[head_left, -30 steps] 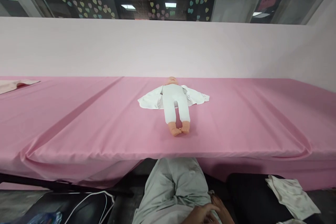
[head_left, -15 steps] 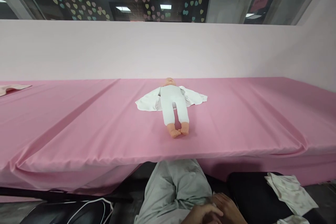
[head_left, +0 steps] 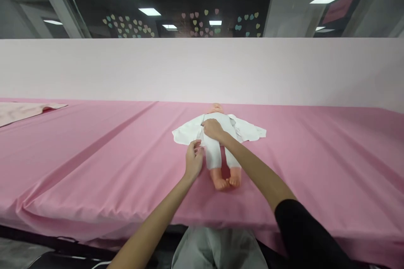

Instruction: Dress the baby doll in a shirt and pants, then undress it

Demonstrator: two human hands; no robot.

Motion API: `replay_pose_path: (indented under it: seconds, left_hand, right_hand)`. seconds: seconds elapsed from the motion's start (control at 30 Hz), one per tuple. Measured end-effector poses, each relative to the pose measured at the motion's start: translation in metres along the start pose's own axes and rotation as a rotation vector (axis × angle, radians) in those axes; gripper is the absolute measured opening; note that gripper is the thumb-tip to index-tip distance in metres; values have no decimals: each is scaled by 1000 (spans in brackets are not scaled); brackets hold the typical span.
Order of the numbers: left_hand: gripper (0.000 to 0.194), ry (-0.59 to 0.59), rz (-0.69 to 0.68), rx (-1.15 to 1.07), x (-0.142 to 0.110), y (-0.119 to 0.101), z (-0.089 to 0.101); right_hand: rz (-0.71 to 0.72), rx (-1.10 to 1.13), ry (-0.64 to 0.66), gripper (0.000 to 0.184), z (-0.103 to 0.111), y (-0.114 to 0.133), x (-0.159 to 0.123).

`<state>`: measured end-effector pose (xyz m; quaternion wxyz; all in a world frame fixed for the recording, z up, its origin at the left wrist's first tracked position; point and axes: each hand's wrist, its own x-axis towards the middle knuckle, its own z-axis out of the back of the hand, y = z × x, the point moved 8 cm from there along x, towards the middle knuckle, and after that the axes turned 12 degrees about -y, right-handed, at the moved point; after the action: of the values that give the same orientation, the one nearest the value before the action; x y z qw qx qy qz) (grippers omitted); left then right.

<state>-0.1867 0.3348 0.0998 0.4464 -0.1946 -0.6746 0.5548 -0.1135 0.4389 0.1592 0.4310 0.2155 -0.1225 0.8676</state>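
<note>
A baby doll lies on its back with its feet toward me, dressed in white leggings or a bodysuit. Beneath it a white baby shirt is spread open, sleeves out to both sides. My right hand reaches across the doll's torso, its fingers pinched on the shirt's edge at the left side of the doll. Lower down, my left hand is beside the doll's leg, fingers curled at the shirt's bottom hem. The exact fingertip contact is small and partly hidden.
A pink sheet with creases covers the wide table. At the far left lies a pale cloth. Behind the table stands a white wall below a dark window. A black chair is at the lower left.
Both my hands have left my lap and reached forward to the shirt on the doll. The view has shifted, with the table's edge lower in the picture. The doll lies as before.
</note>
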Motion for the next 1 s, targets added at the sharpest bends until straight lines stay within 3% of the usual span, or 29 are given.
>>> replay_pose_path:
  seconds: [0.07, 0.17, 0.27, 0.4, 0.57, 0.73, 0.83, 0.9, 1.0]
  left_hand:
    - [30, 12, -135, 252, 31, 27, -16]
    - [33, -12, -296, 502, 73, 46, -33]
    - [34, -75, -293, 642, 109, 56, -47]
    - [34, -154, -211, 751, 140, 67, -64]
    - [36, -216, -232, 844, 155, 73, -72]
    - [36, 16, -460, 850, 161, 72, -78]
    - [42, 66, -490, 863, 166, 75, -69]
    - [43, 32, -467, 891, 169, 76, -60]
    - [38, -139, -370, 951, 171, 77, -41]
  right_hand:
    - [-34, -43, 73, 28, -28, -10, 35]
    - [-2, -44, 128, 27, -58, -13, 63]
    - [23, -29, 176, 24, -76, -14, 77]
    - [27, -19, 143, 28, -84, -22, 90]
    - [17, -36, 140, 30, -95, -28, 97]
    - [12, -62, 135, 31, -100, -24, 93]
    - [-1, -112, 137, 46, -101, -21, 90]
    - [-22, -164, 136, 52, -102, -18, 90]
    - [-57, -204, 99, 47, -102, -14, 92]
